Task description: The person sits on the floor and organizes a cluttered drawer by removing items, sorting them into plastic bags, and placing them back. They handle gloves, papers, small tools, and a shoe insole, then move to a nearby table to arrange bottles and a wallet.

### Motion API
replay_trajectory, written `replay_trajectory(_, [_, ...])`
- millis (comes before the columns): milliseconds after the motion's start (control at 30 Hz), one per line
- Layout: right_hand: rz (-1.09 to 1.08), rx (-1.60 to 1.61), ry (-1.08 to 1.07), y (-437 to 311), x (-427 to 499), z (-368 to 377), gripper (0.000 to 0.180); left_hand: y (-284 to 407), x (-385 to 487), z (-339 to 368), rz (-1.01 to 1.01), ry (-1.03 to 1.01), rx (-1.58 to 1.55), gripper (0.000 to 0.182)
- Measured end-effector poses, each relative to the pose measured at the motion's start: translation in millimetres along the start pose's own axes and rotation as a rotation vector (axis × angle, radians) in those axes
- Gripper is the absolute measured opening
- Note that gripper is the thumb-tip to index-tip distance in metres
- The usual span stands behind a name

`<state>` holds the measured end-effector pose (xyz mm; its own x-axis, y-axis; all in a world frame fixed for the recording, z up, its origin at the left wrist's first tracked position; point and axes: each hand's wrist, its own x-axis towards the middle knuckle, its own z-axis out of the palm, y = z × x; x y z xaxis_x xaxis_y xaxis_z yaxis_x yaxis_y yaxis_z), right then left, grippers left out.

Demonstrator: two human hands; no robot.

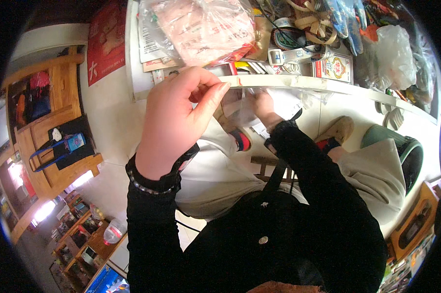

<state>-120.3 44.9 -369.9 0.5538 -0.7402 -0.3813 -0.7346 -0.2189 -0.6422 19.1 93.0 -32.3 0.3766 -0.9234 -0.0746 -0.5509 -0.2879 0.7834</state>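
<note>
An open drawer (301, 82) lies before me, packed with small goods. My left hand (180, 110) is raised at its front edge, thumb and forefinger pinched together; whether something thin is between them I cannot tell. Lower down, below that edge, my right hand (265, 106) is among clear plastic film (244, 110) and a white sheet with print (284, 102). The drawer edge and the film hide its fingers. A large clear plastic bag (206, 29) holding a pinkish printed packet fills the drawer's left part.
In the drawer are a pale strap with a buckle (277, 57), a playing-card box (334, 69) and a crumpled plastic bag (396, 55). A dark green bin (388, 141) stands on the floor right of my leg. Wooden furniture (59, 143) is at left.
</note>
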Motion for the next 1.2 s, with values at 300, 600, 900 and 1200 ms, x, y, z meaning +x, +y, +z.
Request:
replay_trajectory(300, [-0.126, 0.522, -0.293, -16.8, -117.7, -159.7, 0.024, 4.7, -23.6, 21.5, 0.196, -0.488, 0.391, 0.038])
replay_trajectory(600, [-0.527, 0.319, 0.055, -130.2, -274.8, -360.4, 0.019, 122.4, -68.0, 36.6, 0.434, -0.461, -0.432, 0.018])
replay_trajectory(900, [-0.685, 0.881, 0.259, -62.2, -309.5, -393.0, 0.018, 88.7, -135.9, 14.8, 0.02, -0.055, -0.854, 0.013])
replay_trajectory(1200, [-1.099, -0.028, 0.254, -100.7, -354.7, -364.0, 0.037, 67.1, -155.2, 31.8, 0.185, -0.065, -0.88, 0.021])
